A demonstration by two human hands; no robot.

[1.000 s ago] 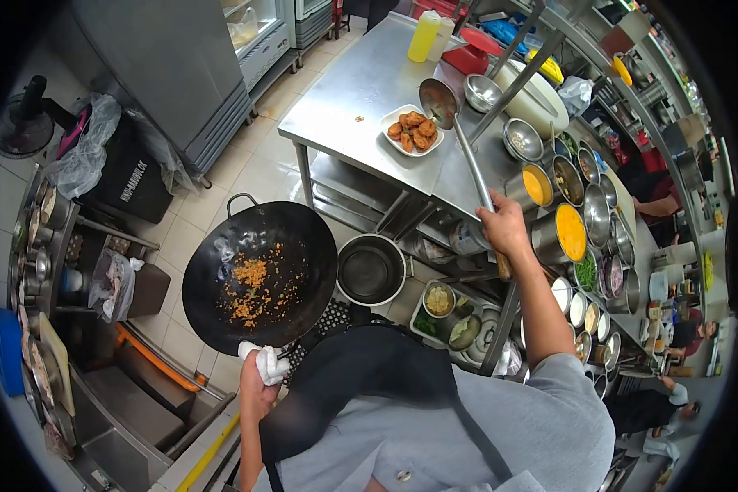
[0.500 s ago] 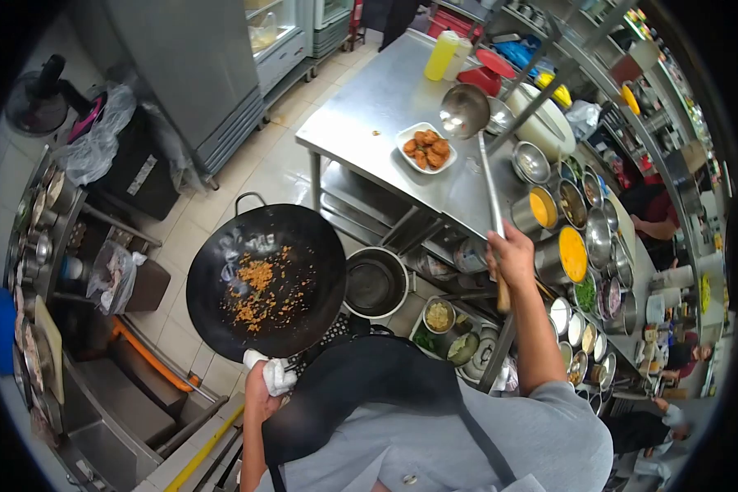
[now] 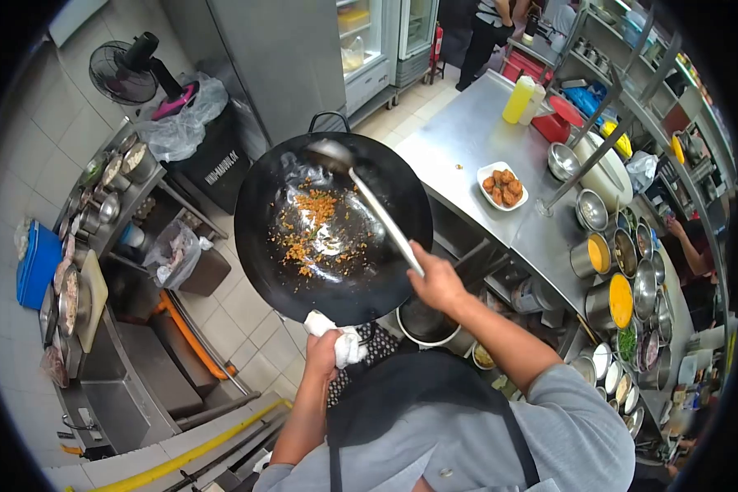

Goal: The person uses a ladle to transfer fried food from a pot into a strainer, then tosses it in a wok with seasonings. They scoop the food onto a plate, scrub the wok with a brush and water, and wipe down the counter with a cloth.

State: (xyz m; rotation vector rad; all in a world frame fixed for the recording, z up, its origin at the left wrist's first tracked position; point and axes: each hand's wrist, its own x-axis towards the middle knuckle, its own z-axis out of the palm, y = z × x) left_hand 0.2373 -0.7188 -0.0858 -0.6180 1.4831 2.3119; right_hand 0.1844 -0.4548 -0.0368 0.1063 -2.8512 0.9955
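Stirring a hand-held wok (image 3: pixel 369 283), seemingly early in the cooking.
Left hand (image 3: pixel 324 354) clenches the cloth (image 3: pixel 338 336) around its handle; right hand (image 3: pixel 436 283) fists the ladle (image 3: pixel 377 215), its bowl in the wok among sparse orange bits (image 3: pixel 312 225); beyond, fried pieces (image 3: pixel 502 185) sit untouched on the table (image 3: pixel 455 139).

Cloth (image 3: pixel 342 344) hides the handle of the wok (image 3: pixel 328 275).

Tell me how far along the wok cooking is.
Done: chopped orange bits lie scattered in the wok. In hand: the left hand grips the wok's handle through a white cloth; the right hand holds the ladle, bowl inside the wok. Left, probably: the plate of fried pieces sits on the steel counter, not yet added.
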